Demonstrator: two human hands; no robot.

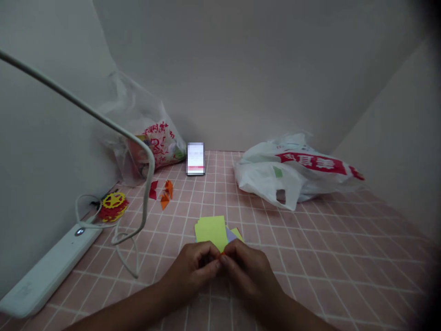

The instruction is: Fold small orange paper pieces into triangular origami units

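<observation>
My left hand (pixel 201 262) and my right hand (pixel 246 264) meet at the lower middle of the view, thumbs and forefingers pinched together. Between the fingertips shows a tiny bit of orange paper (pixel 222 253); the rest of it is hidden by my fingers. Just beyond them lies a loose stack of square paper sheets (pixel 212 230), yellow-green on top. A lilac sheet (pixel 230 235) and another yellowish corner stick out on the stack's right side. Farther off to the left rest small folded orange paper pieces (pixel 165 200) and a red folded piece (pixel 153 190).
A phone (pixel 195 158) with a lit screen stands against the back wall. Plastic bags (pixel 161 142) (pixel 275 165) lie left and right of it. At left are red and yellow cut-out shapes (pixel 113 204), a white power strip (pixel 51 266) and a cable (pixel 103 120) arching across the view.
</observation>
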